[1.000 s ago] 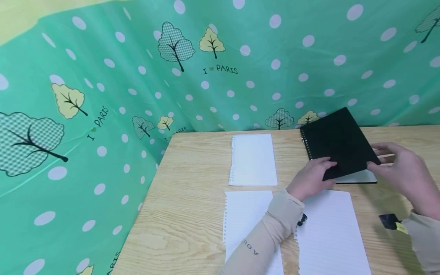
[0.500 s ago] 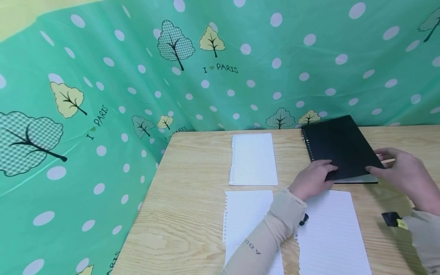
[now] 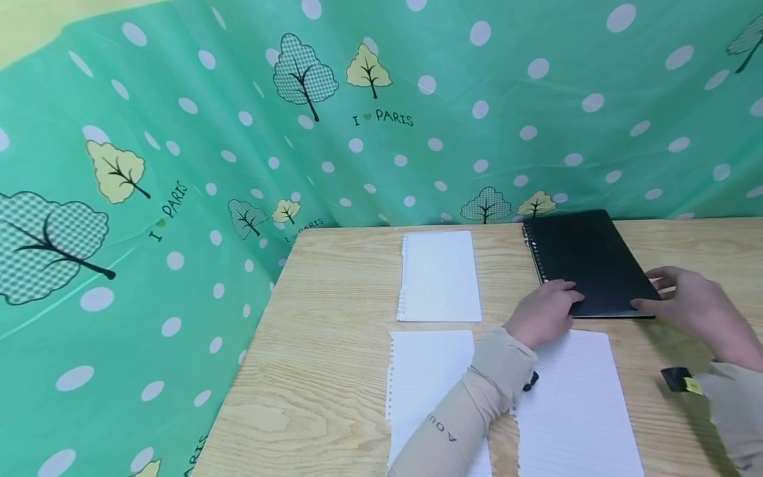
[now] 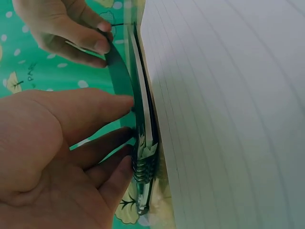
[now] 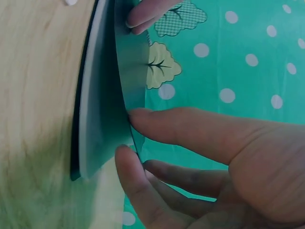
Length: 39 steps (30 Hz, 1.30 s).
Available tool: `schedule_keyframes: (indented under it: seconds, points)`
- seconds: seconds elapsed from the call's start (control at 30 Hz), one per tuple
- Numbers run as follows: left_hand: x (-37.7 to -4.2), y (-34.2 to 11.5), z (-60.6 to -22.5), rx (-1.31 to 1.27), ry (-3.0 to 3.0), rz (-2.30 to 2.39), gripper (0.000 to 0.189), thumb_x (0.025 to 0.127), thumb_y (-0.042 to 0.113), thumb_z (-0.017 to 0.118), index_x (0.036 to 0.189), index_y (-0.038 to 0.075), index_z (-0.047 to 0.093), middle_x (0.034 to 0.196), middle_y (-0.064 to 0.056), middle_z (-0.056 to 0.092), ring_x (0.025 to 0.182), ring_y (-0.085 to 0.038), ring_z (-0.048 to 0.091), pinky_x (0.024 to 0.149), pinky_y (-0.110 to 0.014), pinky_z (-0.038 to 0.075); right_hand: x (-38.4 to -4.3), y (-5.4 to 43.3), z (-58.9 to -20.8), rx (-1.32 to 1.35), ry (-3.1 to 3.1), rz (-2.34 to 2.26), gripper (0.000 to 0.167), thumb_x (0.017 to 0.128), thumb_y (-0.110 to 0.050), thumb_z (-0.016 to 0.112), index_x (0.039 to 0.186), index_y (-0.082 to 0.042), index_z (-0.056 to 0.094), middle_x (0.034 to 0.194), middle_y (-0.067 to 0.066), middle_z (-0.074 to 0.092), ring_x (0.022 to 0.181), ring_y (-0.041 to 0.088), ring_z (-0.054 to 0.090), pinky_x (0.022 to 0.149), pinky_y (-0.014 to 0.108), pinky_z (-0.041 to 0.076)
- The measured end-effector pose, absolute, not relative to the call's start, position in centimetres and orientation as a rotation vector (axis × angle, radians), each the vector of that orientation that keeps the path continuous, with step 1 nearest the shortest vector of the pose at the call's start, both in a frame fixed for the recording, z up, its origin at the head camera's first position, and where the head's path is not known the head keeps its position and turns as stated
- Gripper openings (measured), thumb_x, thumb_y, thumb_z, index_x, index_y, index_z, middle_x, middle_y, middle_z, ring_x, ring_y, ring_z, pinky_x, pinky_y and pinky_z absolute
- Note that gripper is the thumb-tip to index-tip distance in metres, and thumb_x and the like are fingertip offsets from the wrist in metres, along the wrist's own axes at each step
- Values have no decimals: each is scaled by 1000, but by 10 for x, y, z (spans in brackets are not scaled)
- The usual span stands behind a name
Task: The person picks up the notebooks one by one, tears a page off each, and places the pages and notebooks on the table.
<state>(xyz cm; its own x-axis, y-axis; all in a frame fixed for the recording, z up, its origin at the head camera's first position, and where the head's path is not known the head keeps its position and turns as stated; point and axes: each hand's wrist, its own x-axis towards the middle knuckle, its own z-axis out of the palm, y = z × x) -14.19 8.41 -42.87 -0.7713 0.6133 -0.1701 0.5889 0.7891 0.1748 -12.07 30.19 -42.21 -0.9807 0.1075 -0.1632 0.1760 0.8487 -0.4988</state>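
Note:
A black spiral-bound notebook (image 3: 590, 265) lies at the back right of the wooden table, its rings along the left edge. My right hand (image 3: 694, 298) pinches the front right corner of its cover between thumb and fingers. In the right wrist view, that cover (image 5: 131, 71) bows up from the pages (image 5: 97, 95). My left hand (image 3: 544, 311) rests at the front left of the notebook. Seen from the left wrist, the left thumb and fingertips touch the cover near the rings (image 4: 143, 169), fairly straight.
A white ring-edged pad or sheet (image 3: 440, 277) lies left of the notebook. Two loose lined sheets with torn punched edges, the left sheet (image 3: 426, 371) and the right sheet (image 3: 578, 404), lie in front, partly under the left forearm. A green printed cloth (image 3: 381, 146) hangs behind the table.
The notebook's cover has come down over the pages, the right hand lowering its corner. The white pages that showed at the front edge are now covered. The left hand stays nearly in place.

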Motion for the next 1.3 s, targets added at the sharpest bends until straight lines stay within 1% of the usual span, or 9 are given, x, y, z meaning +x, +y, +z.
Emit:
schedule_keyframes:
  seconds: [0.17,0.4,0.5,0.57,0.8,0.9,1.03,1.17,1.3]
  points:
    - [-142,85,-430,935,2764,120,41,101,23,54,141,33,55,154,17,39,145,0,29,114,-12,25,-124,304,-425,214,2845,-787,64,85,-16,71,125,23,39,115,44,44,96,57,54,65,50,52]
    - [-140,84,-433,924,2756,91,41,100,23,55,140,34,56,153,18,40,145,1,28,114,-12,24,-122,305,-429,146,2816,-782,66,83,-16,74,122,26,41,112,45,48,97,57,50,73,58,48]
    - [-140,85,-432,927,2756,98,41,100,23,55,140,34,56,153,18,40,145,0,28,114,-12,25,-122,306,-429,140,2812,-783,66,82,-16,74,121,26,42,112,45,48,95,56,51,73,58,49]
    - [-140,85,-432,931,2756,99,41,100,24,55,140,34,56,153,17,40,145,0,28,114,-12,24,-122,306,-429,137,2806,-777,66,82,-16,75,120,27,42,112,45,49,94,55,51,72,57,49]
    - [-141,85,-429,955,2746,97,40,102,31,54,142,34,54,153,17,41,145,0,29,115,-14,26,-124,306,-429,111,2804,-731,67,82,-14,75,121,29,41,113,46,50,97,58,51,77,62,48]
    - [-143,84,-428,998,2737,143,42,102,31,53,144,31,51,151,16,43,143,0,32,114,-14,26,-123,305,-428,111,2825,-734,66,83,-15,74,121,28,42,112,46,50,96,57,52,76,61,48]
    - [-145,82,-424,1036,2750,258,43,103,29,52,145,27,50,149,14,47,139,-1,39,112,-12,30,-121,303,-425,112,2881,-723,62,86,-19,71,122,25,45,112,45,54,96,58,54,73,62,49]
    - [-144,80,-415,1031,2771,367,41,102,28,53,143,28,52,145,14,50,133,-2,45,108,-12,36,-118,299,-420,98,2926,-720,59,88,-22,70,123,21,47,111,44,57,94,57,57,68,60,51]
    - [-141,77,-406,1028,2778,407,39,102,29,52,141,32,53,142,16,51,129,-1,46,105,-12,38,-115,292,-412,50,2987,-741,56,89,-22,71,121,19,52,109,42,58,92,55,58,68,60,50]
